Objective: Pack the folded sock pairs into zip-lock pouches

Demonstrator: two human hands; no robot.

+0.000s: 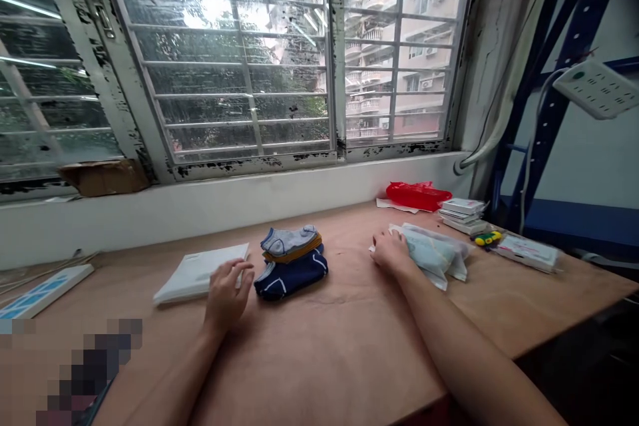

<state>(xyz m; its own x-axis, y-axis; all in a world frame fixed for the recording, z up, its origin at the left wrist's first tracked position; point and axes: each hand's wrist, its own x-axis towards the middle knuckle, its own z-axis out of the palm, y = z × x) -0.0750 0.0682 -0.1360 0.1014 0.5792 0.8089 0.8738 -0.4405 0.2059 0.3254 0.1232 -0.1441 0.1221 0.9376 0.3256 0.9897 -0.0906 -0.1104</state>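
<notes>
Left hand [228, 296] half-open, empty, beside stacked grey, mustard and navy socks [293, 266] at 12 o'clock. Right hand [392, 253] flat on a clear plastic bag [432, 256] at 2 o'clock.

Bright daylight pours through the rain-streaked window [249, 60], glaring at upper left; the edges bow with wide-angle distortion, and the bottom-left corner is pixelated
</notes>
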